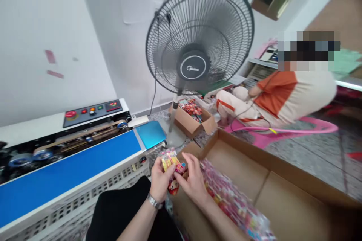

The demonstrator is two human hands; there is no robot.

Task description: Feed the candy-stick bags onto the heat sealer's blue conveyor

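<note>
Small glossy packets (169, 160), printed in yellow and pink, are bunched between my two hands over the edge of a large cardboard box. My left hand (160, 180), with a metal watch on the wrist, grips them from the left, thumb across the front. My right hand (194, 180) closes on their right side, its thumb against the packets and its fingers curved behind. A packet with a red-haired cartoon figure (173, 187) shows below the thumbs. Inside the large cardboard box (240, 154), a long row of similar pink plastic packets (229, 199) lies beside my right forearm.
At left runs a machine with a blue conveyor belt (85, 173) and a control panel (92, 113), above white perforated crates (73, 205). A standing fan (195, 45) stands ahead. Behind it is a smaller carton (189, 126) of packets. A person (299, 90) sits on a pink chair (308, 128).
</note>
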